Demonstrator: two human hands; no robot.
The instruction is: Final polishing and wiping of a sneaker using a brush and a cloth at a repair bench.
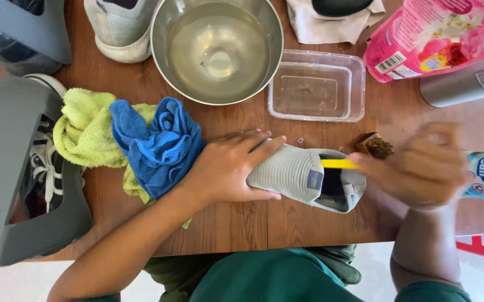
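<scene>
Looking down from the head camera, I see my left hand [228, 168] pressed flat over the toe end of a grey knit shoe [303, 178] lying on its side near the middle of the wooden table [242, 223], fingers spread a little and stretched along the upper, thumb tucked under the near edge. My right hand [421, 168], at three o'clock from the shoe, is blurred, with its fingers curled shut around a yellow-handled brush [340, 164] whose tip sits at the shoe's opening; I cannot tell exactly how tight that grip is. A small brown bristle brush [375, 145] lies just beyond, at about one o'clock from the shoe. At twelve o'clock stands a steel bowl [217, 50] of water, with a clear plastic tub [316, 85] just beside it to the right. Blue cloth [158, 146] and green cloth [85, 131] are bunched at nine o'clock, touching my left wrist. As I judge it, the risk is the shoe skidding under a hard stroke, since only a flat palm pins it; a wide swing of the right hand could also knock the tub or the pink pouch [437, 36] at two o'clock, and a nudge from the left hand could slop the bowl.
</scene>
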